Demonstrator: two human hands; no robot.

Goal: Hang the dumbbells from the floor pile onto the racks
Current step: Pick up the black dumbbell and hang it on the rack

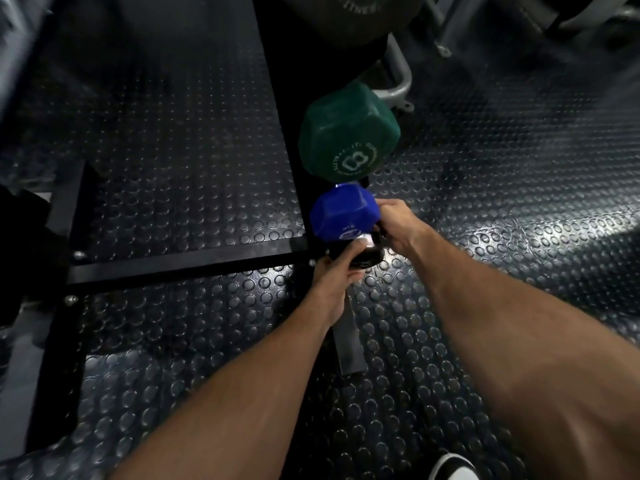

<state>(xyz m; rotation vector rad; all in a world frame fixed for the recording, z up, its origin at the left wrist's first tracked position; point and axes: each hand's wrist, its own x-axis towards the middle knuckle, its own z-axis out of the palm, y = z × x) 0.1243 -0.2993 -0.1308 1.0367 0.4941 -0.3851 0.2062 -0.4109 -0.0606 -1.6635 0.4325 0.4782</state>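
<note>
1. The blue dumbbell sits high on a dark upright rack, just below the green dumbbell, whose end face shows an 8. The two nearly touch.
2. Our right hand is at the blue dumbbell's right side, fingers curled in behind its head; we judge it grips the handle, though the handle itself is hidden.
3. Our left hand wraps around a black dumbbell just under the blue one, only its glossy end showing past the fingers.
4. We judge the green one already hung, the blue one seated or nearly so, and the black one being set in the next slot down. Whether either rests fully on its pegs we cannot tell.
5. No floor pile is in view, so how many remain is unknown.
6. Around us: studded rubber floor, a black frame to the left, a shoe at the bottom edge.
</note>
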